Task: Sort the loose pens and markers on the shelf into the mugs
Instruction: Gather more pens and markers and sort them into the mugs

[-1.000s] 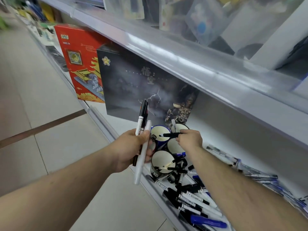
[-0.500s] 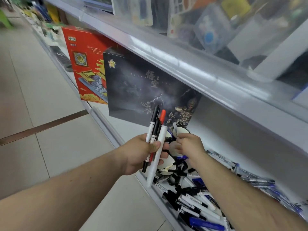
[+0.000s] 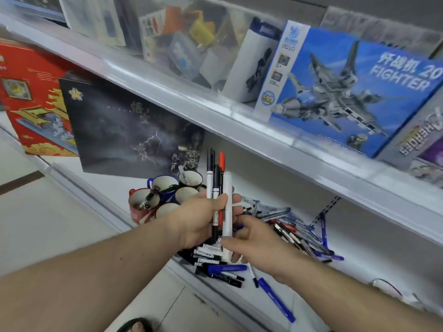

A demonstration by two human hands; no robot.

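White shop shelf carries a cluster of mugs and, to their right, a loose heap of pens and markers. Above the heap the left hand grips a bundle of upright markers, fingers curled around them. The right hand pinches the lower end of the white marker in that bundle.

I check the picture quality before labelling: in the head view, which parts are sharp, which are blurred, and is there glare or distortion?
Head view: the bundle of pens in the left hand is fairly sharp; the right hand is motion-blurred; glare streaks the upper shelf edge; the wide lens bends that edge.
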